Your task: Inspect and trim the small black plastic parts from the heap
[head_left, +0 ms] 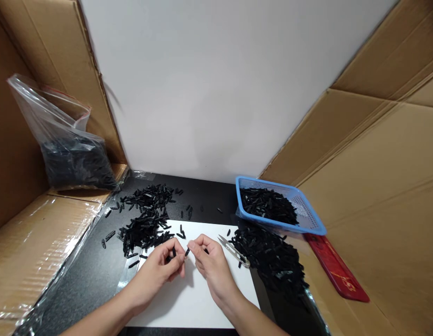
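Note:
Over a white sheet (202, 308), my two hands meet with closed fingertips. Between thumb and finger, my right hand (211, 261) pinches a small black oblong piece (187, 252); another dark bit shows behind its thumb. My left hand (164, 266) is curled closed, its fingertips almost touching that piece, with more black pieces (173, 252) partly visible in its fingers. Silver thread snips (233, 250) lie just right of my right hand, blades pointing up and left. A few loose black pieces (181, 232) lie on the sheet beyond my hands.
Heaps of black pieces (143, 231) lie at the left, and a larger pile (272, 259) at the right. Behind it, a blue basket (310, 212) holds more. A clear bag (76, 158) of dark contents leans against cardboard. A red flat object (337, 270) lies far right.

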A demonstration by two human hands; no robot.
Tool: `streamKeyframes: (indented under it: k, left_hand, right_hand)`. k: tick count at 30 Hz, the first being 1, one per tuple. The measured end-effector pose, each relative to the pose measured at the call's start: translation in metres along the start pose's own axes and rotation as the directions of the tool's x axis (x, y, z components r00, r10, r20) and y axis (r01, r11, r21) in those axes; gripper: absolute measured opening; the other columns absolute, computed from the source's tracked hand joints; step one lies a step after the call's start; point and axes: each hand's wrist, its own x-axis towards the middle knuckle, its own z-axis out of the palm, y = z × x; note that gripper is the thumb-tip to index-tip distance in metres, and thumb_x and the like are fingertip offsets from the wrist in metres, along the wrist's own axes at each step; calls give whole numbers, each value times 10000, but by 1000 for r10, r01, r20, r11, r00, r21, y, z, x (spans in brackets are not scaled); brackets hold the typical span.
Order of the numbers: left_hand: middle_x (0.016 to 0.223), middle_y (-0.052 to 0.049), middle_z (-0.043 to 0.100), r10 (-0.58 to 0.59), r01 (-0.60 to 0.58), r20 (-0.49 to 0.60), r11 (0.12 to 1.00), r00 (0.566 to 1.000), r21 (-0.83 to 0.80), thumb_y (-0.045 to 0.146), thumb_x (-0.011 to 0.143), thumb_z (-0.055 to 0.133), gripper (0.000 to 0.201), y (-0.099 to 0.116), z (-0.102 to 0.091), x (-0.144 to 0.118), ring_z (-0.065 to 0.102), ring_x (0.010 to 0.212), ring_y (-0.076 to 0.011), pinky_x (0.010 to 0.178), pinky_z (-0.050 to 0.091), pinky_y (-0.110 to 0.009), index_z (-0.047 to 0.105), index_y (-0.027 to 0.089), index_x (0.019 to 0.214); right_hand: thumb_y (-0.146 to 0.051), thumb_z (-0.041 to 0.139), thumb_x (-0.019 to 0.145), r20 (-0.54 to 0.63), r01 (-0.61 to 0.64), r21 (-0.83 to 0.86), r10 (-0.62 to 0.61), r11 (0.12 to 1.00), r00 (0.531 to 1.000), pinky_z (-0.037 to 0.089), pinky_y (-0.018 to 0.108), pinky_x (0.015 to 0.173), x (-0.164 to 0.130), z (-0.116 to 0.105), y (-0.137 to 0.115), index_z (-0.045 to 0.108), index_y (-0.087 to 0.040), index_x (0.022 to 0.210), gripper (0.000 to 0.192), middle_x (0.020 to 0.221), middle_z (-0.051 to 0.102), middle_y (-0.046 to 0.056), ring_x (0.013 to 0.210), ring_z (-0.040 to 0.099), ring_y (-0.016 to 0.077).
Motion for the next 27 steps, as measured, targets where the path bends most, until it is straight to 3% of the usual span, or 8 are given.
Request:
streamKeyframes:
  k: [7, 11, 16, 18, 21, 27]
  left_hand:
    - [581, 76, 438, -23, 23, -5, 999, 1000, -40, 275, 794, 537, 117, -3, -6, 1, 350, 545, -99, 490, 206, -219, 469, 204, 730]
    - [548, 76, 455, -59, 60, -31, 998, 998, 23, 268, 802, 506, 109, -7, -6, 3, 327, 521, -102, 489, 214, -228, 471, 205, 720]
    - [509, 71, 456, -130, 126, 107, 991, 986, 38, 370, 862, 489, 268, -9, -2, 0, 306, 517, -107, 524, 232, -250, 428, 211, 655]
    - [575, 70, 465, -137, 137, 151, 991, 979, 10, 411, 841, 558, 242, -10, -2, -2, 328, 558, -110, 546, 242, -249, 505, 196, 741]
    - [697, 54, 506, -153, 170, 168, 981, 974, -96, 402, 823, 598, 290, -11, -2, -3, 352, 597, -111, 561, 246, -252, 572, 191, 1020]
    - [725, 19, 555, -102, 112, 58, 966, 993, -233, 426, 847, 592, 622, -11, -4, 0, 297, 555, -103, 537, 181, -276, 436, 173, 1393]
  right_hand:
    - [-504, 772, 699, 98, -55, 148, 41, 987, 994, 72, 236, 420, -1, 5, 1, 578, -164, 694, 391, 467, 273, -125, 420, 128, 44]
    - [-499, 783, 702, 17, 52, 196, -57, 979, 998, 71, 232, 415, 1, 0, -9, 576, -163, 691, 396, 480, 277, -121, 419, 127, 38]
    - [-452, 794, 716, 15, 85, 225, -91, 971, 996, 70, 221, 401, 2, -9, -18, 618, -153, 736, 348, 477, 268, -123, 416, 114, 35]
    - [-445, 779, 738, 47, 58, 235, -71, 970, 996, 73, 216, 397, 3, -9, -16, 642, -147, 774, 330, 470, 261, -125, 416, 108, 37]
    - [-431, 765, 758, 83, 30, 245, -51, 969, 995, 89, 207, 396, 4, -9, -12, 668, -140, 829, 315, 470, 273, -123, 420, 115, 40]
    - [-391, 746, 767, 96, 1, 243, -25, 970, 995, 105, 196, 396, 5, -8, -13, 660, -137, 791, 270, 499, 329, -102, 422, 167, 36]
